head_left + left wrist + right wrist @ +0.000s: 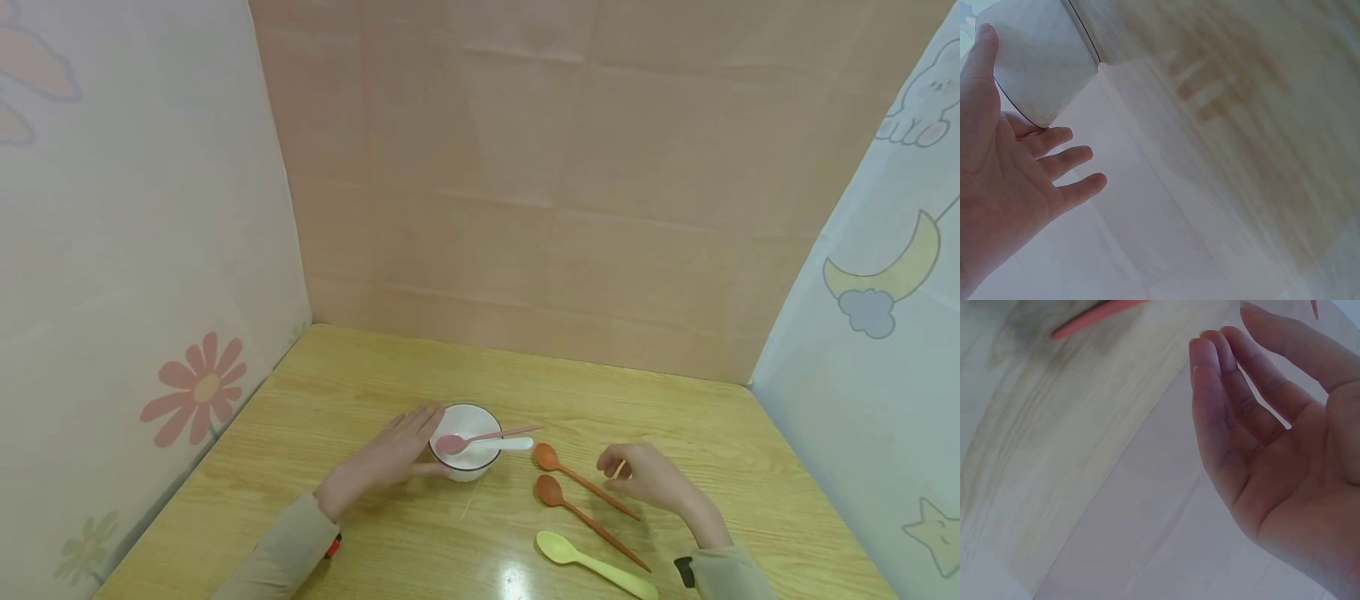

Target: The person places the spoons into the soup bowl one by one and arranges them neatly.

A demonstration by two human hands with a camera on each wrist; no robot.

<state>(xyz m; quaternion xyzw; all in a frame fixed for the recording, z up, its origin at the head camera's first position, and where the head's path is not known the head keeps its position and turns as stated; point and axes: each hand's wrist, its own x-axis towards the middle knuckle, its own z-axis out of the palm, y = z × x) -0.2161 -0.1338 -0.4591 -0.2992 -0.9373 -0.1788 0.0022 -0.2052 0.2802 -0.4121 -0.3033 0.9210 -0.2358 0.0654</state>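
A white bowl (465, 475) with a dark rim stands on the table, a pink spoon (452, 444) and a white spoon (513, 444) leaning in it. My left hand (393, 450) holds the bowl's left side, thumb on the near wall and fingers by the far rim. In the left wrist view the bowl (1041, 56) lies between thumb and index finger, the other fingers spread loosely. My right hand (652, 479), fingers loosely bent and holding nothing, hovers beside the handle of an orange spoon (547, 457). A darker orange-red spoon (550, 490) lies nearer.
A yellow spoon (558, 547) lies closest to the front of the wooden table (360, 358). Patterned cloth walls stand left and right, and a plain peach cloth (525, 208) hangs behind the table's far edge.
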